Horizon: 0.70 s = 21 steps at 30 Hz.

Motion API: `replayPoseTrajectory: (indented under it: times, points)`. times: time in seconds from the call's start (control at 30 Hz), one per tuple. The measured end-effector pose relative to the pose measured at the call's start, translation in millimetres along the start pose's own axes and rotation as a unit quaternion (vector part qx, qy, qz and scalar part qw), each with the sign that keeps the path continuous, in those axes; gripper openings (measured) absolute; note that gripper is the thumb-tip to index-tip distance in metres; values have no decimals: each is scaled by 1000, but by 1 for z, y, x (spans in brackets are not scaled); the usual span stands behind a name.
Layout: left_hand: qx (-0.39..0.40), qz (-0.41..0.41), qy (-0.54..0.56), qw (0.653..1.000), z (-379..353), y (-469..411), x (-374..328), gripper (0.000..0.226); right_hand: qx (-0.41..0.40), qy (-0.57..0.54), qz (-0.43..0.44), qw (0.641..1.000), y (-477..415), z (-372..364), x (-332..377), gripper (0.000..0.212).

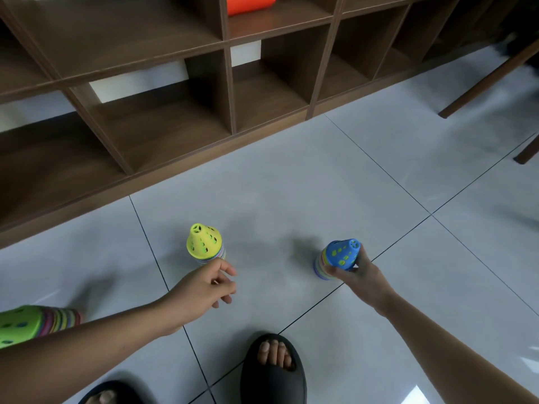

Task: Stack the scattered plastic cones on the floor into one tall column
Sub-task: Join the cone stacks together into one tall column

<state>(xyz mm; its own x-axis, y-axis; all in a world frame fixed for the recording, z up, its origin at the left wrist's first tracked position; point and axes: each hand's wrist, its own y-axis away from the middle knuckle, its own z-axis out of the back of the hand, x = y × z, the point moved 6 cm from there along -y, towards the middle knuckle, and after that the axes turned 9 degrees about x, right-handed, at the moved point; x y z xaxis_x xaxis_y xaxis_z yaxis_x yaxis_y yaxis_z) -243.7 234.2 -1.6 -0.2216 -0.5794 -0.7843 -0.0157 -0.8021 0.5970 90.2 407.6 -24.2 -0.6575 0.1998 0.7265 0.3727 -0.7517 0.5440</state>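
A short stack of perforated cones topped by a yellow cone [203,242] stands on the tiled floor. My left hand [204,288] hovers just in front of its base, fingers loosely curled, holding nothing. To the right stands another short stack topped by a blue cone [342,255]. My right hand [361,277] grips that blue cone from its near side, with thumb and fingers round its rim. A third, taller stack with a green cone [20,325] on top shows at the left edge, partly cut off and behind my left forearm.
A dark wooden cubby shelf [180,118] runs along the far side of the floor, with an orange item [250,4] in an upper cell. Chair legs [484,80] stand at the right. My feet in black slippers [272,371] are at the bottom.
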Motion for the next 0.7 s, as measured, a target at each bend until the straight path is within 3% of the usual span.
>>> replayPoseTrajectory:
  times: [0.47,0.7]
  points:
    - [-45,-163,-195,966,-5,21,-19,48,149,116,112,976,18,-168,64,75]
    - [-18,-188,-217,958,-4,31,-15,38,204,119,109,966,24,-203,70,73]
